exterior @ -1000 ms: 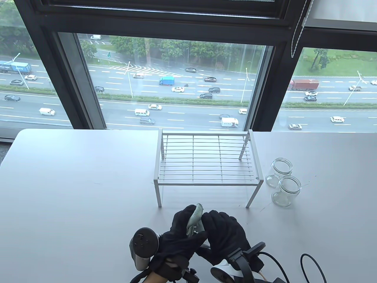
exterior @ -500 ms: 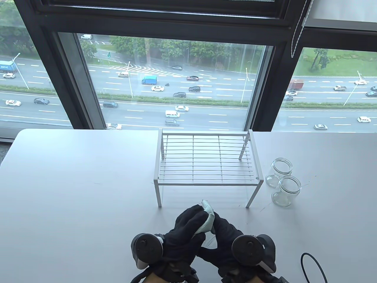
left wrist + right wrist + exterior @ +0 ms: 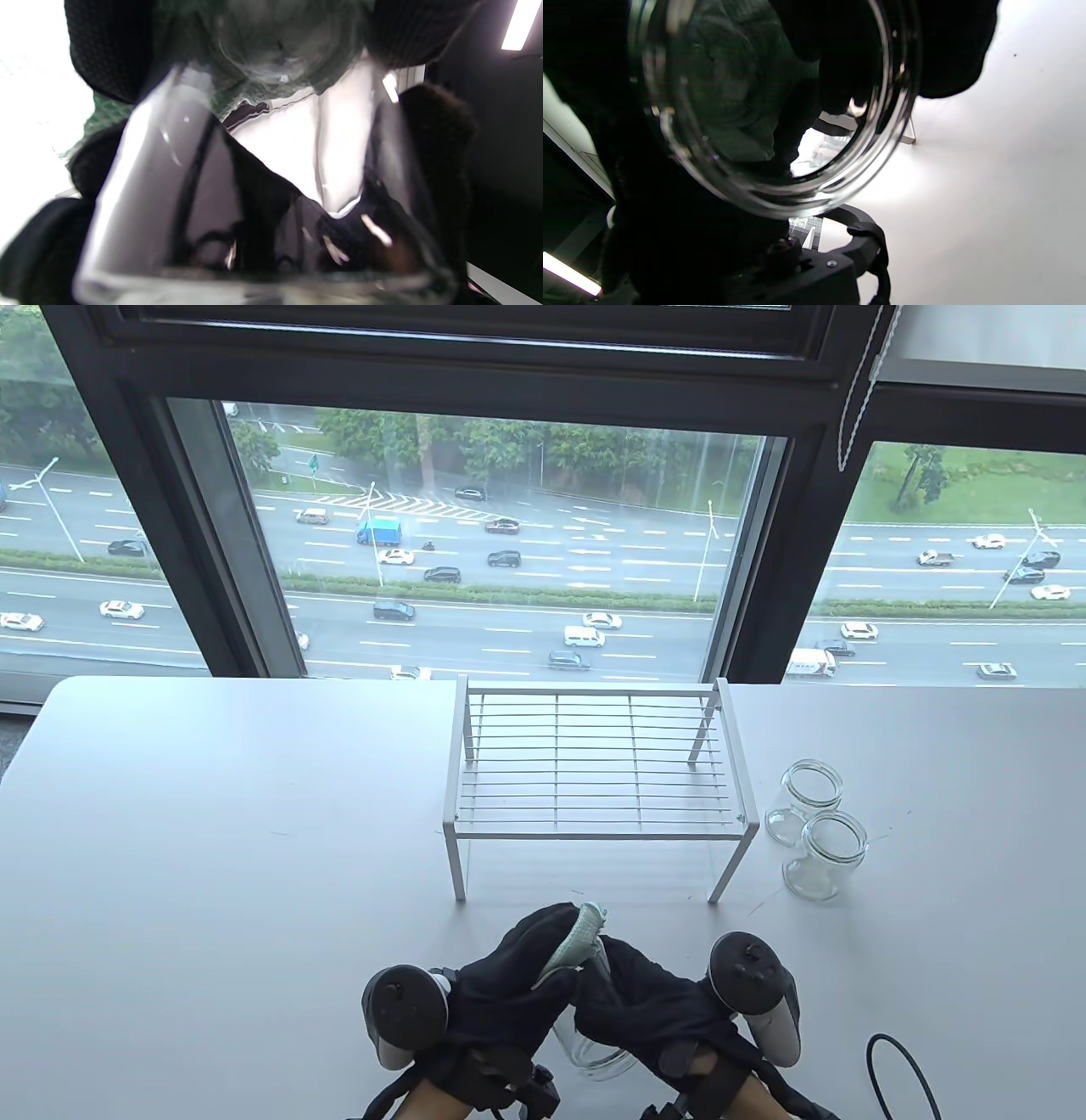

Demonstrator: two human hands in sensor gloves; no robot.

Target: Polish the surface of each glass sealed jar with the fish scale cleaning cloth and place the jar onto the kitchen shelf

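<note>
A clear glass jar (image 3: 598, 1052) is held above the near edge of the surface (image 3: 212, 831), the right hand (image 3: 653, 1005) with its fingers curled round it and the left hand (image 3: 509, 993) pressing a pale green cloth (image 3: 577, 937) against its side with curled fingers. The white wire shelf (image 3: 594, 768) stands at mid-surface just beyond the hands. Two more jars (image 3: 819, 827) stand touching, just right of the shelf.

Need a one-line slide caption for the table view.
Gloved left hand rubs a green cloth over a glass jar gripped by the right hand; two jars wait beside the bare shelf.
</note>
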